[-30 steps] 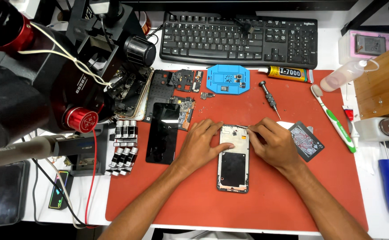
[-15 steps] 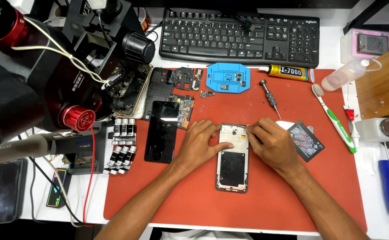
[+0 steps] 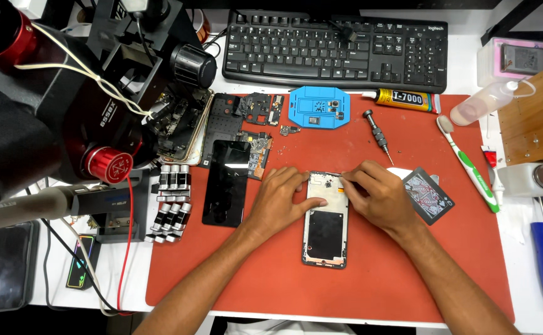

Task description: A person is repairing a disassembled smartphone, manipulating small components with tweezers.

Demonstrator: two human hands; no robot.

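My left hand (image 3: 280,201) rests flat on the left edge of an opened phone frame (image 3: 326,220), fingers loosely spread, thumb across its middle, pinning it down rather than gripping it. My right hand (image 3: 377,197) sits at the frame's upper right corner, fingertips drawn together and pressing on the top rim; whether they pinch a small part there I cannot tell. The frame lies face up near the centre of a red work mat (image 3: 358,279) on the white surface (image 3: 520,316), its long axis pointing to twelve o'clock.

I judge the step in hand to be work on the top section of the frame, where small components sit. The next move calls for a steady left hand and fine fingertip control on the right.

Outward from the hands: at three o'clock, just beside my right hand, a dark playing card (image 3: 429,195). At nine o'clock, a loose black screen panel (image 3: 226,183). At twelve o'clock, a blue fixture (image 3: 318,107), a small screwdriver (image 3: 377,128), a yellow glue tube (image 3: 405,98) and, further off, a black keyboard (image 3: 336,49). At two o'clock, a green and white toothbrush (image 3: 469,164). A microscope (image 3: 91,93) crowds ten o'clock; nothing blocks the frame itself
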